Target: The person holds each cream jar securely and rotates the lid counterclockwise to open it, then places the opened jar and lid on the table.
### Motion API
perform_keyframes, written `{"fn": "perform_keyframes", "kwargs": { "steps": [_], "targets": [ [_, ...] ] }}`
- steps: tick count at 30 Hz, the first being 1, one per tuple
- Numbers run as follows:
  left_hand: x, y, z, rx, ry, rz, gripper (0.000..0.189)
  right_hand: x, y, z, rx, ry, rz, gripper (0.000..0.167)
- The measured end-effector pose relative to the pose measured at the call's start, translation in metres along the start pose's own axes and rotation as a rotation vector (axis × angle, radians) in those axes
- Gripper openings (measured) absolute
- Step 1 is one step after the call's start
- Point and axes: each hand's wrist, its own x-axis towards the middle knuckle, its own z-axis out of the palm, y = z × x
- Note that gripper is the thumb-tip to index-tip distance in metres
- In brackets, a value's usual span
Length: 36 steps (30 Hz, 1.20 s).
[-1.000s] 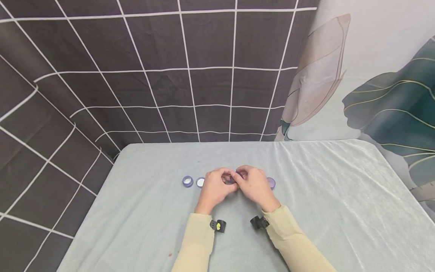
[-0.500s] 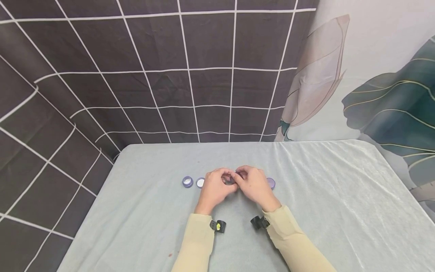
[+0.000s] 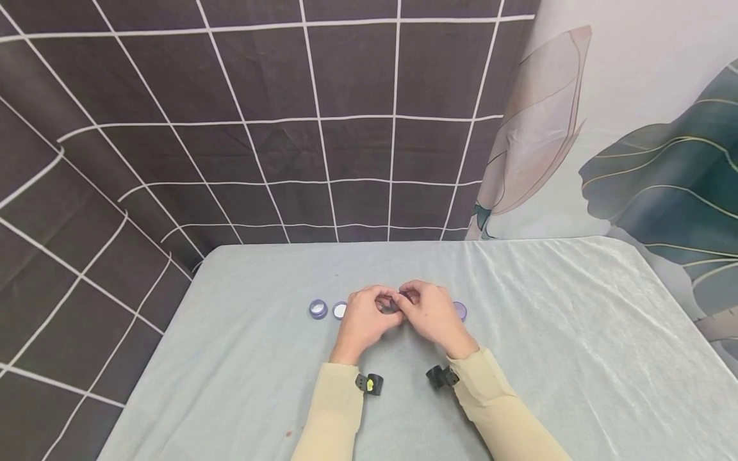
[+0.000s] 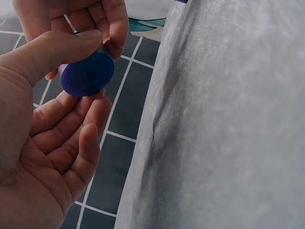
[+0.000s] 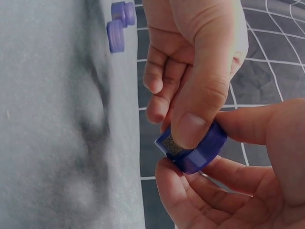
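Note:
My left hand (image 3: 363, 320) and right hand (image 3: 429, 314) meet above the cloth-covered table in the head view. Between them they pinch a small purple round container (image 5: 202, 150), mostly covered by fingers in the head view. In the right wrist view, the thumb of the upper hand presses against its side, where a patch of dark speckled stuff shows. Fingers of the other hand hold its rim from the lower right. A smooth flat face of the container (image 4: 88, 76) shows in the left wrist view, with my left thumb over its upper edge.
Left of the hands lie a purple round jar (image 3: 318, 309) with a pale inside and a piece with a white face (image 3: 339, 310). A flat purple disc (image 3: 460, 311) lies just right of the right hand. The pale table cloth (image 3: 548, 358) meets a dark gridded curtain (image 3: 357, 147).
Almost nothing differs. Both hands stay at the same spot with the container between them, and the loose pieces lie where they were.

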Motion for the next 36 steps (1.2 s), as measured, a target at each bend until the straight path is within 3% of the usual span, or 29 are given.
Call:
{"fn": "perform_keyframes", "kwargs": {
  "steps": [36],
  "targets": [
    [-0.0003,0.0001,-0.0014,-0.018,-0.003,0.004,0.033,0.0016,0.0016,-0.0035,0.015,-0.050,-0.038,0.025]
  ]
}}
